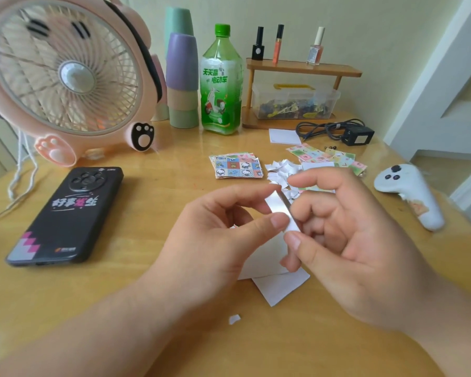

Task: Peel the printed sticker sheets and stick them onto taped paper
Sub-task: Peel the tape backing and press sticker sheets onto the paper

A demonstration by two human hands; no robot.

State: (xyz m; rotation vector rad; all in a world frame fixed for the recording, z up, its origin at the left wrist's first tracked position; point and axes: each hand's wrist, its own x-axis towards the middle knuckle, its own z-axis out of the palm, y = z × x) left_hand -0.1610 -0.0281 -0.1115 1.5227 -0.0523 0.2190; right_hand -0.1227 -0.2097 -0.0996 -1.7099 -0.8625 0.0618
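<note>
Pinching: left hand (215, 235) and right hand (346, 240) each nip one white strip (279, 206), thumb against fingers.
Beneath: white paper (280, 287) on the table (147, 186).

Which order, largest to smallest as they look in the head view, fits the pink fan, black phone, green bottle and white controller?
1. pink fan
2. black phone
3. green bottle
4. white controller
The phone lies nearer the camera than the bottle, so their true order is unsure.
</note>
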